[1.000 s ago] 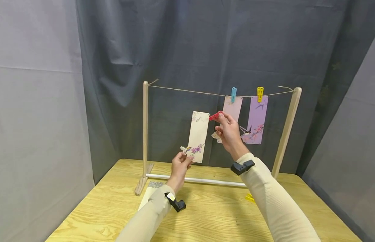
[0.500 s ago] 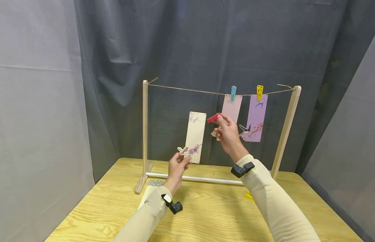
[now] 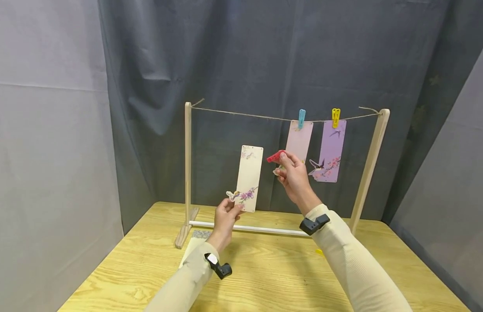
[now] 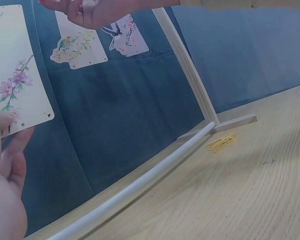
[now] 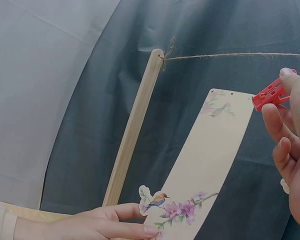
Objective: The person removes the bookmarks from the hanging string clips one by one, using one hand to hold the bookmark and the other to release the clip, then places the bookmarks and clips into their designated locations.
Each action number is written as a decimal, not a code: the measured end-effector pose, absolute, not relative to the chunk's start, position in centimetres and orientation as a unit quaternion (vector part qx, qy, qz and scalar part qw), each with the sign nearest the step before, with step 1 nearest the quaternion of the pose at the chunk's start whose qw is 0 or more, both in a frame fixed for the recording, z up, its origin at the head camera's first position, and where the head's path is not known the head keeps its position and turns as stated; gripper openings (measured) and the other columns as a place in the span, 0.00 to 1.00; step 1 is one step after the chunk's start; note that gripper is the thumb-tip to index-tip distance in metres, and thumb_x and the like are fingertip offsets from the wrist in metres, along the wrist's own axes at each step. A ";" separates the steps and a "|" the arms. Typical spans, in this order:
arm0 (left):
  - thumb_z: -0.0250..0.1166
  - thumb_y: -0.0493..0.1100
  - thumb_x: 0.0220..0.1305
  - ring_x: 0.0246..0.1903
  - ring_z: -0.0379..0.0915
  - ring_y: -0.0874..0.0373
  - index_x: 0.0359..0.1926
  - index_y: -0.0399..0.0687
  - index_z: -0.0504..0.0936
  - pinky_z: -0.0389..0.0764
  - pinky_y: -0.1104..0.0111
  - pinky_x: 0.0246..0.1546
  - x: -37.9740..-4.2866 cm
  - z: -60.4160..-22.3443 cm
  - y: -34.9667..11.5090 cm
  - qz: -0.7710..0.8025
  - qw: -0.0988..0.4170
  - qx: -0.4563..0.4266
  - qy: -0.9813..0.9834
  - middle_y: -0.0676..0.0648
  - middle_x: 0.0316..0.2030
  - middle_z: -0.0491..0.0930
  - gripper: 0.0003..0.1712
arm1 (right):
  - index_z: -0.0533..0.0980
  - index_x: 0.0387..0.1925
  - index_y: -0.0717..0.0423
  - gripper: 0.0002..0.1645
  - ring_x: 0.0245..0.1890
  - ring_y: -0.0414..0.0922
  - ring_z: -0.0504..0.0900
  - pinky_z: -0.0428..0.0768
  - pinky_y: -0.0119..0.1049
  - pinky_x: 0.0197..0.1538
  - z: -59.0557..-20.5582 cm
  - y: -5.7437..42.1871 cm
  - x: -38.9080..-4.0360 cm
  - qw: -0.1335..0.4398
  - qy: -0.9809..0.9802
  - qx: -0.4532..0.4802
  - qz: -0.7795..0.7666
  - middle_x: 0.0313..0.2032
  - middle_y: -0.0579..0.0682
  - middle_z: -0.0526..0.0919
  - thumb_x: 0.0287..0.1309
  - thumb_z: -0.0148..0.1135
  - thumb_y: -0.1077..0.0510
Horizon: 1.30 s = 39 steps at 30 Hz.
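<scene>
My left hand pinches the bottom edge of a cream bookmark printed with a bird and purple blossoms, holding it upright below the string. Between thumb and fingers of my right hand is a red clothespin, just right of the bookmark's top corner and apart from it in the head view. Behind the right hand a pink bookmark hangs from the string by a blue clothespin. Right of it, a yellow clothespin holds a purple bookmark.
The string runs between two wooden posts joined low down by a white rod. Another cream card with a grey speckled end lies on the table by the left forearm. A yellow clothespin lies near the right post's foot.
My left hand has drifted left and slightly down with the cream bookmark, widening the gap to the red clothespin. The right hand has lowered a little, still holding the clothespin.
</scene>
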<state>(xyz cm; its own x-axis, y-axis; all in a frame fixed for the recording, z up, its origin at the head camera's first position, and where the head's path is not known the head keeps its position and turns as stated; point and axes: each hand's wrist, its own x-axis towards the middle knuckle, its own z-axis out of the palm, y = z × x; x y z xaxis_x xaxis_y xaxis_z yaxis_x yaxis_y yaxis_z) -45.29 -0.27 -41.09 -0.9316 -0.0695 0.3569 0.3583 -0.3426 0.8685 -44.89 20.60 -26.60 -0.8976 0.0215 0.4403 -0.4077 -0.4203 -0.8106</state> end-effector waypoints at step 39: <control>0.69 0.32 0.66 0.34 0.84 0.58 0.49 0.34 0.81 0.75 0.71 0.31 -43.3 -42.7 -2.9 -0.793 0.146 -0.119 -0.580 0.45 0.39 0.84 0.12 | 0.66 0.69 0.61 0.30 0.19 0.35 0.78 0.72 0.25 0.23 -30.9 22.2 -44.0 0.129 -0.539 0.164 0.816 0.42 0.48 0.81 0.76 0.58 0.50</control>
